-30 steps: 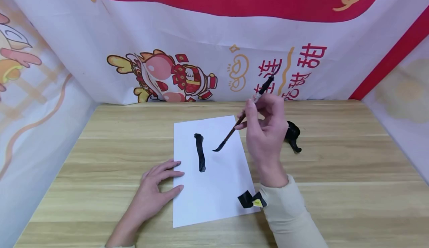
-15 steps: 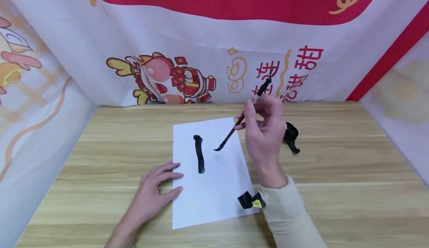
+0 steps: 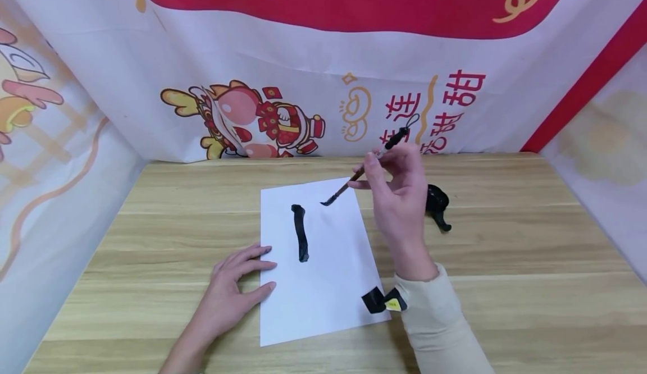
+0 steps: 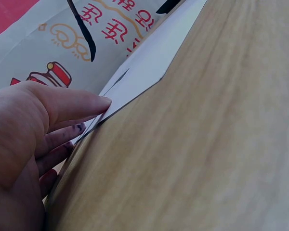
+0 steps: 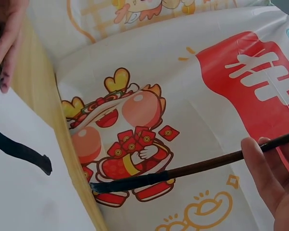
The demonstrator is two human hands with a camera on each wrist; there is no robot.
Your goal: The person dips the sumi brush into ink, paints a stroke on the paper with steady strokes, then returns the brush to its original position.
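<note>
A sheet of white paper (image 3: pixel 323 290) lies on the table, bearing one thick black ink stroke (image 3: pixel 300 233) on its left half. Above the paper's upper right, my right hand (image 3: pixel 401 205) pinches a writing brush (image 3: pixel 346 187) by its dark brown handle. The brush's inked tip (image 5: pixel 111 186) points down to the left, apart from the paper in the right wrist view. My left hand (image 3: pixel 229 292) rests at the paper's left edge with fingers spread, thumb and fingertips on the sheet. Dark smudges mark a fingertip (image 4: pixel 79 127) in the left wrist view.
Right of the paper, partly behind my right hand, sits a glossy black object with a curved tail (image 3: pixel 438 200). The wooden table (image 3: pixel 505 239) meets a printed cloth backdrop (image 3: pixel 283 42) at its far edge. A black piece with a yellow label (image 3: pixel 392 304) sits by the right cuff.
The brush tip has moved away from me, toward the top of the paper, and the handle leans lower. My left hand and the ink stroke stay as they were.
</note>
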